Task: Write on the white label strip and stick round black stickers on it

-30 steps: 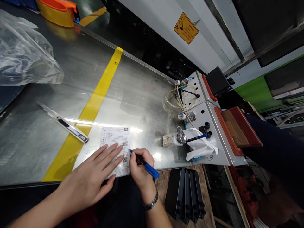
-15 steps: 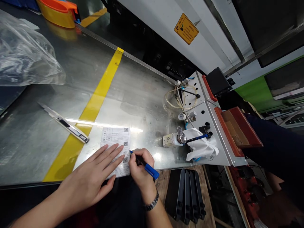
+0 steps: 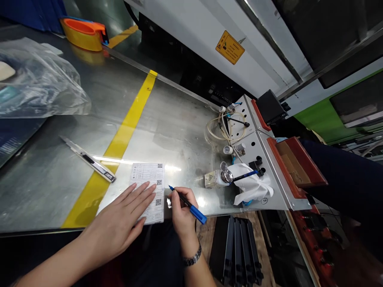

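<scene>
Flat on the printed sheet of labels (image 3: 148, 171), near the table's front edge, lies my left hand (image 3: 122, 211) with its fingers stretched out. The sheet shows rows of small print and QR codes down its right side; part of it is hidden under that hand. My right hand (image 3: 184, 211) grips a blue marker pen (image 3: 196, 212) between thumb and fingers. The pen's tip points up and left, just off the sheet's right edge. To the left, a box cutter (image 3: 89, 159) with its blade out lies across the yellow tape stripe (image 3: 122, 135).
A clear plastic bag (image 3: 56, 79) sits at the left, with an orange tape dispenser (image 3: 80, 34) behind it. Right of the sheet stand a pump bottle (image 3: 214, 178), a white cloth (image 3: 253, 185) and grey control boxes (image 3: 254, 153). Black parts (image 3: 239, 247) lie below.
My right hand has shifted right, taking the marker pen's tip off the sheet's edge. My left hand stays on the sheet. The whole view has shifted slightly.
</scene>
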Tool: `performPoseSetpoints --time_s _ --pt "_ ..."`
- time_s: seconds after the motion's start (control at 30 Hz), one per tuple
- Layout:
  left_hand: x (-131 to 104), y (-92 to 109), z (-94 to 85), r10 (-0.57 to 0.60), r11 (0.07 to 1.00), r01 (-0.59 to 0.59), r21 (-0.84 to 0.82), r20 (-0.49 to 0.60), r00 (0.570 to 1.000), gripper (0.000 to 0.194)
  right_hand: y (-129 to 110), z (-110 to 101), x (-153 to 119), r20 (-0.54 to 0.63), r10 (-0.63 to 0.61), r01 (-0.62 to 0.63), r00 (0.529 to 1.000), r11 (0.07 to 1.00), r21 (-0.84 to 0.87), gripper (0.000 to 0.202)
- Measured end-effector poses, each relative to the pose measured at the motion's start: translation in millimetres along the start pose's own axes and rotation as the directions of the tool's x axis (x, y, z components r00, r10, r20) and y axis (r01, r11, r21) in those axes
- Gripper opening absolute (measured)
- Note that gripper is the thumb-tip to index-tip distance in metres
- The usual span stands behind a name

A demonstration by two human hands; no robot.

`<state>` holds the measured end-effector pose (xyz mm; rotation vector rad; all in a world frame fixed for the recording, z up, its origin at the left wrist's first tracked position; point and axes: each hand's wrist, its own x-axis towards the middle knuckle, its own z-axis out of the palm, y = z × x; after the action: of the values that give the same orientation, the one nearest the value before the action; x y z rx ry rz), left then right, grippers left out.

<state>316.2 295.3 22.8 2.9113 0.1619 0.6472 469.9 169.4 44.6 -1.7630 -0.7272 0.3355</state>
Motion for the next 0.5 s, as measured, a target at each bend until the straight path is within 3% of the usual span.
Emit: performPoseSetpoints --time_s 0.07,0.13,0.2,0.3,0.4,0.47,0.5 --pt "1.6 -8.6 5.9 -0.03 0.999 0.03 0.022 0.02 0.999 0.053 -3.0 -3.3 -1.3 -0.004 -0.088 0.088 0.996 0.996 -0.014 0.018" --pt "7.8 -22.3 13.3 -0.067 0.998 0.066 0.021 0.024 0.997 0.046 -7.7 -6.0 -3.0 0.042 -0.273 0.276 0.961 0.956 -0.101 0.032" --pt "18.7 -36.6 19.7 -0.096 0.995 0.096 0.002 0.003 0.995 0.042 -11.8 -6.8 -4.9 0.16 -0.448 0.474 0.88 0.854 -0.215 0.042" --pt "37.3 -45.3 19.3 -0.141 0.989 0.143 0.042 -0.038 0.989 0.038 -10.5 -3.8 -7.1 0.337 -0.549 0.642 0.765 0.691 -0.333 0.044" --pt "45.9 -32.7 -0.1 -0.18 0.977 0.191 0.095 -0.112 0.977 0.037 0.8 2.8 -6.9 0.397 -0.612 0.729 0.684 0.557 -0.397 0.041" --pt "41.9 -20.2 -24.0 -0.195 0.97 0.216 0.112 -0.175 0.965 0.031 10.7 8.3 -5.4 0.381 -0.636 0.736 0.671 0.508 -0.448 0.034" --pt "36.2 -16.1 -39.5 -0.211 0.965 0.238 0.114 -0.204 0.956 0.028 15.4 10.8 -4.6 0.362 -0.632 0.72 0.685 0.512 -0.469 0.031"
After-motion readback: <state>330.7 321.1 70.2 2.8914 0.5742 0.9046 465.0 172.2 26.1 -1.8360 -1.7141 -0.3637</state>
